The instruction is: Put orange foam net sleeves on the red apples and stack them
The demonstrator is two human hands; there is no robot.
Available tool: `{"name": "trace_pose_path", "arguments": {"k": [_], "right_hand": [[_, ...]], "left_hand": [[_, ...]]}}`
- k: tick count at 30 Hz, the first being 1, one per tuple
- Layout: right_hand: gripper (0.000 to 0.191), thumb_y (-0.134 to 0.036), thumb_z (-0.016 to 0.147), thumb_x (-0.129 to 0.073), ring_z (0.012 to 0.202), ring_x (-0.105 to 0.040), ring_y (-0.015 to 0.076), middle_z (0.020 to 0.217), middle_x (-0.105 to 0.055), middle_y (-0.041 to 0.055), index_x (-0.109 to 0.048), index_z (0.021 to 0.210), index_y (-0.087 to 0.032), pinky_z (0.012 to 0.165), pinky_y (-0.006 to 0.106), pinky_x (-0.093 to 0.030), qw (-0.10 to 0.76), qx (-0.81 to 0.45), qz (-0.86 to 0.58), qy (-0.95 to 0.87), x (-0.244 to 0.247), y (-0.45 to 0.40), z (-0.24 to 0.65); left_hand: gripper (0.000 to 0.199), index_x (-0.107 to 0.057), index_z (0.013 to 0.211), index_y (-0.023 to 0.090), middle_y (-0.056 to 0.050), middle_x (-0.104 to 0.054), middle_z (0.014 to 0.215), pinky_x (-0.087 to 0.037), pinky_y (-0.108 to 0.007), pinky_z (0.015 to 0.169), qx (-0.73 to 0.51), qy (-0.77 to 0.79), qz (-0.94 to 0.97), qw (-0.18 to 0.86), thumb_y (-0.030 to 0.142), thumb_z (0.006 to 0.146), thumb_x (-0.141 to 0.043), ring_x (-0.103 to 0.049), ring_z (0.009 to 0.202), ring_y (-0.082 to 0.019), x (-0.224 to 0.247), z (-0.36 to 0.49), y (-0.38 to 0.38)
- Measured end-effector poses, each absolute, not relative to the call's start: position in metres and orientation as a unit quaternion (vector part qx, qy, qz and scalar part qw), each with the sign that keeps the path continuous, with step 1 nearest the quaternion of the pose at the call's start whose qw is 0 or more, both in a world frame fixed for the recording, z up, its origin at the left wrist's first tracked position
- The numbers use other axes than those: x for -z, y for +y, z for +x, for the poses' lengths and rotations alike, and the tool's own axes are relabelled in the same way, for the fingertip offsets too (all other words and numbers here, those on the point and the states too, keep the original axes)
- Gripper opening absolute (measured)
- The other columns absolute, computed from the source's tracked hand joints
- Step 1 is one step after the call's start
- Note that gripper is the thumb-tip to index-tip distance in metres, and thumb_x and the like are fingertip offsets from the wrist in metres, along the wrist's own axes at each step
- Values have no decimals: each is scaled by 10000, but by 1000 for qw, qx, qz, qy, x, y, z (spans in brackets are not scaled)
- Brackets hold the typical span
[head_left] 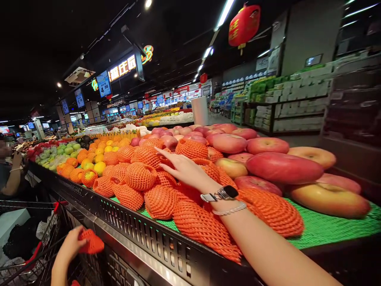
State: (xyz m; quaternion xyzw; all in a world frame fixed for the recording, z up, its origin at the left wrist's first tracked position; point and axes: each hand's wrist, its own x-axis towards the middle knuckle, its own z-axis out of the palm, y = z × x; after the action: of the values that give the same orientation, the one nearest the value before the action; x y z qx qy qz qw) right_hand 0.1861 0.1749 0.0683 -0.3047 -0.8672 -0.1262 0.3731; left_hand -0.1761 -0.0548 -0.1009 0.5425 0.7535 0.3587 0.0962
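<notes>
My right hand [186, 170] reaches over the fruit display with its index finger stretched out and the others slightly bent, holding nothing. Just under it lie several fruits in orange foam nets [141, 175]; whether the fingertips touch them I cannot tell. A watch [228, 192] and a beaded bracelet [230, 209] are on that wrist. Low at the left, outside the display, my left hand [71, 243] is closed on an orange foam net [93, 241]; whether fruit is inside is hidden. Bare red apples [284, 167] are heaped to the right of the netted fruits.
A black slotted rail [143, 230] edges the display, with green matting [327, 228] beneath the fruit. Yellow fruits [99, 167] and green apples [68, 150] sit farther left. A shopping cart [29, 262] stands at lower left, near another person's arm [13, 174].
</notes>
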Motion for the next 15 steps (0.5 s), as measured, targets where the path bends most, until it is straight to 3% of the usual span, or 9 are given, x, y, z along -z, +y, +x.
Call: {"name": "trace_pose_path", "arguments": {"k": [2,4,5,9,12,15], "right_hand": [[613,-364,932,-417,1050,-662,313,1239,-643,171,-306,1485,-125,923,480,-513,374,124,-325,-860,-68,175,186],[660,-409,937,-409,1043,-663,320,1217,-660,154,-225,1513,-144,914,487,-514,385,112,-331,-854,-66,174,185],[683,-432,942,-396,1058,-656,322,1224,-658,146,-177,1525,-152,919,491,-510,394,102,-330,-852,-66,174,185],[715,-476,951,-357,1148,-603,337,1295,-610,148,-87,1536,-165,961,513,-473,419,71,-321,-846,-66,172,186],[676,-485,946,-361,1210,-543,345,1325,-575,158,-188,1518,-169,1014,527,-421,449,86,-294,-839,-67,170,187],[562,-471,960,-331,1234,-509,318,1317,-570,149,-353,1444,-187,1056,514,-380,487,95,-243,-834,-69,166,189]], "left_hand": [[191,-587,743,203,-46,-655,739,-483,-400,717,-369,749,546,71,391,747,-557,-617,727,-254,68,-172,-62],[358,-638,997,219,-98,-670,1067,-424,-461,952,-392,739,547,31,488,810,-496,-597,1031,-298,38,-149,-76],[375,-654,1043,243,-102,-661,1119,-399,-474,996,-410,715,566,2,501,828,-488,-576,1091,-305,26,-131,-83],[359,-611,1168,424,-36,-666,1022,-455,-423,891,-415,608,671,-92,282,928,-386,-586,997,-250,-8,-55,-103],[389,-592,1178,437,-8,-650,974,-406,-415,1003,-442,567,681,-139,193,924,-428,-589,983,-205,-17,-31,-94],[417,-551,1217,420,22,-650,1087,-409,-375,1055,-494,496,702,-130,167,885,-541,-593,1064,-170,-12,-36,-69]]}}
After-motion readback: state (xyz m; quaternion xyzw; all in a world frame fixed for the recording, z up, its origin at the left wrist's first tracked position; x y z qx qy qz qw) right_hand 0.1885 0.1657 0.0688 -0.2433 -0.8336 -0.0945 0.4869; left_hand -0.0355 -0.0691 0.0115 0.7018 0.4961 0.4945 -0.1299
